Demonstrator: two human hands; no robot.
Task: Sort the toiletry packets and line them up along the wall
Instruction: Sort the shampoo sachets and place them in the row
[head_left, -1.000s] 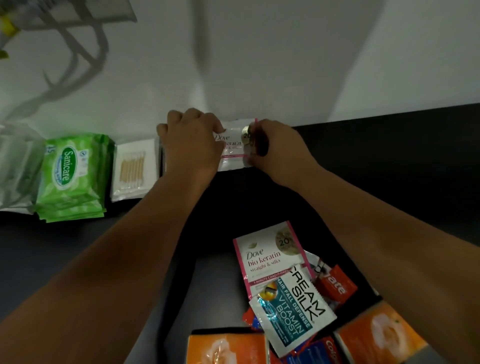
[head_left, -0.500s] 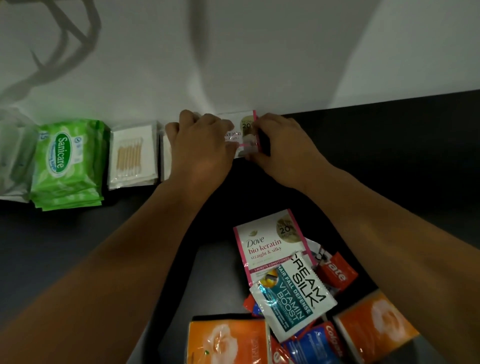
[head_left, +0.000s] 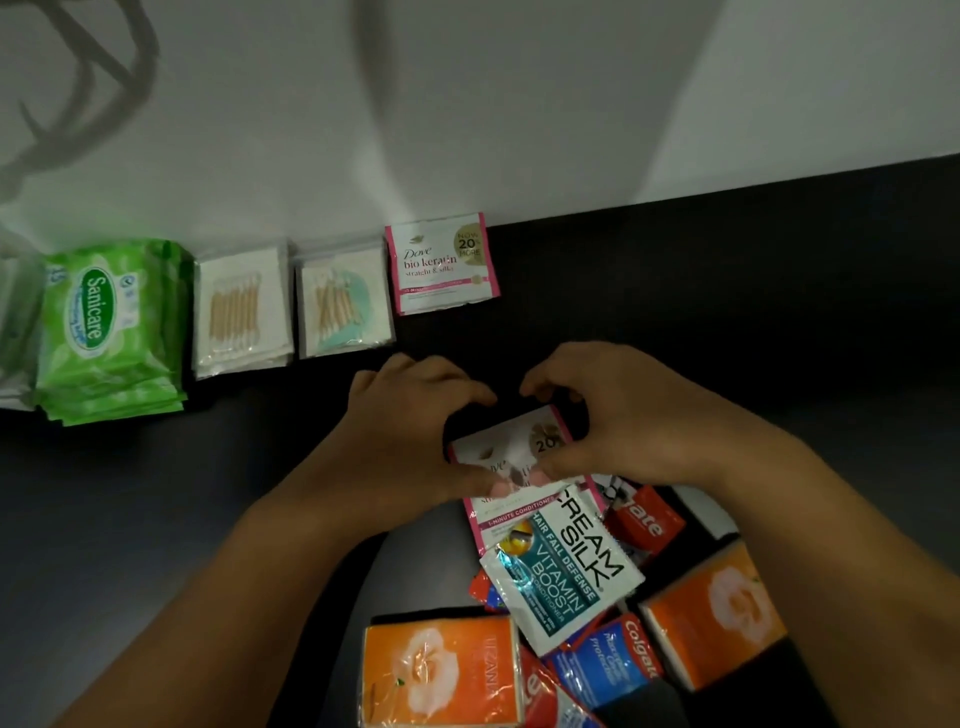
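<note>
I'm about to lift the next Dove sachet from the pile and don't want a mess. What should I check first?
1. Left hand and right hand on the second Dove packet: ok, both touch its face.
2. Grip closed: cannot tell.
3. Packet free to lift: not ok, the Cream Silk packet overlaps its lower end.
4. First Dove packet at the wall: ok, right of the cotton bud pack.
5. Room on the table to its right: ok.

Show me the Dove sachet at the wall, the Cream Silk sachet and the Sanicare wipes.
Dove sachet at the wall (head_left: 441, 262): head view, centre of its front.
Cream Silk sachet (head_left: 558, 582): head view, teal label.
Sanicare wipes (head_left: 93, 312): head view, top pack's logo.
</note>
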